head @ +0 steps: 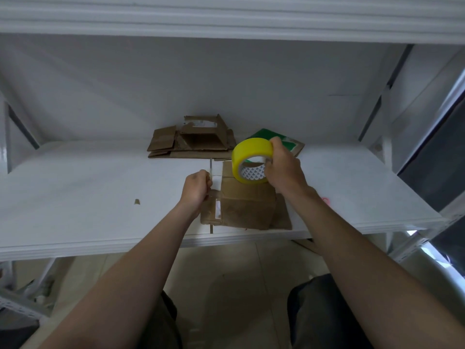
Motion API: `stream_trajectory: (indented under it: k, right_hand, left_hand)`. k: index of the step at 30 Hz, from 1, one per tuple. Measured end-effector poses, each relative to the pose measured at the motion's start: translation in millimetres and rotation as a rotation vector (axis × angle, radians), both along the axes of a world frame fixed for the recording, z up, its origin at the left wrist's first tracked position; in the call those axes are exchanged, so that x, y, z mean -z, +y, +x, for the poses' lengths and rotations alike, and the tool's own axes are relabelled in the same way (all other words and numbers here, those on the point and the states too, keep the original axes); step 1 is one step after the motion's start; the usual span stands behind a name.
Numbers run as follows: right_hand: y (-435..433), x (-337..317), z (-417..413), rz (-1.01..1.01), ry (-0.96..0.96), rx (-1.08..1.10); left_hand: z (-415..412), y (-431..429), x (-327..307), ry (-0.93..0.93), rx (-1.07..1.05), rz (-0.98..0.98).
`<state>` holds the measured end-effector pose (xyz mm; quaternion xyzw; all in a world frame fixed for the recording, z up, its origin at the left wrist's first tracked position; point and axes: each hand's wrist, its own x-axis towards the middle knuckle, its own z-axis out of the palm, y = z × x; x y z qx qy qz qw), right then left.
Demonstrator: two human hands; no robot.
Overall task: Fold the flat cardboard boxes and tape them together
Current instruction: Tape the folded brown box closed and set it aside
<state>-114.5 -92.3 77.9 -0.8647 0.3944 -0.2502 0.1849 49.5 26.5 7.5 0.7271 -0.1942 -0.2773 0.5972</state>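
On the white shelf (100,197), near its front edge, lies a brown box (247,207), folded partly; its flaps spread flat at both sides. The right hand (284,170) holds the yellow tape roll (247,152) upright over the far part of the box, with fingers on the outside and the thumb inside the core. Whether the roll touches the box is hard to tell.

The left hand (196,187) is closed in a fist just beside the left edge of the box. A thin pale stick (210,165) comes out above the fist; what it is I cannot tell, and its lower part is hidden in the hand.

Further back lies a pile of cardboard (191,142), some flat, one piece half open. Behind the roll is a green sheet (276,139), mostly covered by the roll and the right hand. A small brown scrap (137,202) lies to the left. Something pink (325,199) shows beside the right forearm, mostly hidden.
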Motion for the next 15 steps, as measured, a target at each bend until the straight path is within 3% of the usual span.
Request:
stream_trajectory:
  k: [15]
  right_hand:
    - [4.9, 3.3, -0.4, -0.029, -0.006, -0.037]
  left_hand:
    - [-4.2, -3.9, 31.3, -0.139, 0.157, 0.022]
